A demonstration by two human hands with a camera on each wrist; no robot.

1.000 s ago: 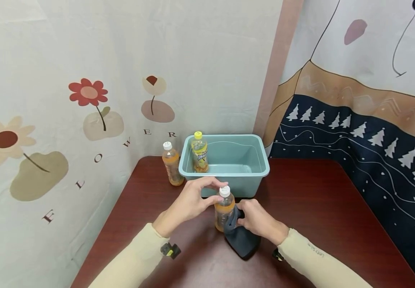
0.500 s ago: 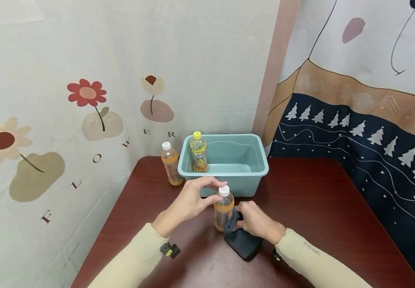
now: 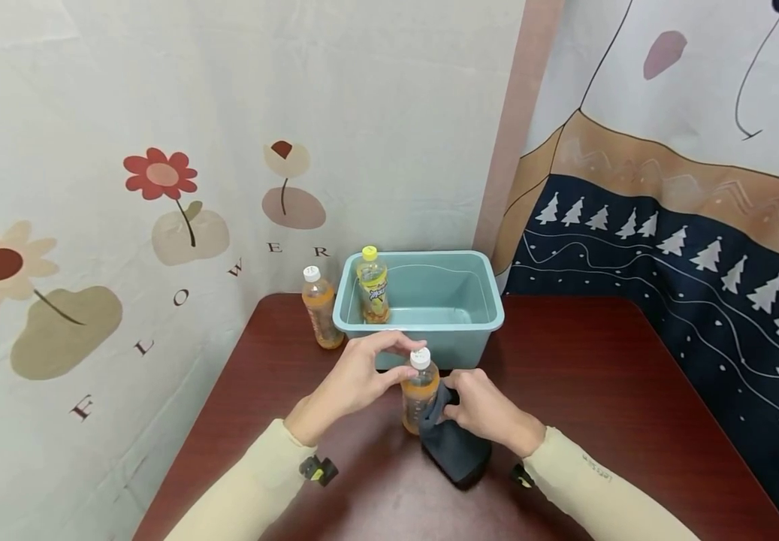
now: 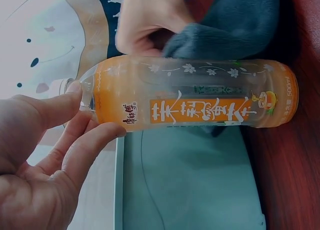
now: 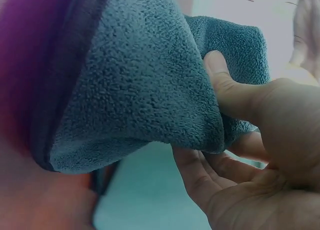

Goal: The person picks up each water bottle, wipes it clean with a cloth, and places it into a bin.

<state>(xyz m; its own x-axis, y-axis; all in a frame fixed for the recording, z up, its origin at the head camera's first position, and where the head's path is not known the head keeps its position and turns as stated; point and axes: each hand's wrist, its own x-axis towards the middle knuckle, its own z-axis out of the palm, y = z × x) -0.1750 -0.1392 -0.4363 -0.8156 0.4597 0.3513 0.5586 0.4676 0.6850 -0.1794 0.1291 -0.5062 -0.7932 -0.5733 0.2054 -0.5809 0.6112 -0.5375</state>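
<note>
A clear plastic drink bottle with an orange label and white cap stands upright on the table, in front of the tub. My left hand holds it round the neck, thumb and fingers just under the cap, as the left wrist view also shows. My right hand pinches a dark grey fuzzy cloth between thumb and fingers. Part of that cloth lies against the bottle's right side, and the remainder drapes down to the tabletop.
Behind the hands stands a light blue plastic tub. Inside its left end is a yellow-capped bottle. Left of the tub, a second orange-labelled bottle with a white cap stands on the dark red table. Printed fabric hangs behind.
My right hand and the cloth shift only slightly beside the bottle. The left hand keeps its hold, and the bottle stays in place.
</note>
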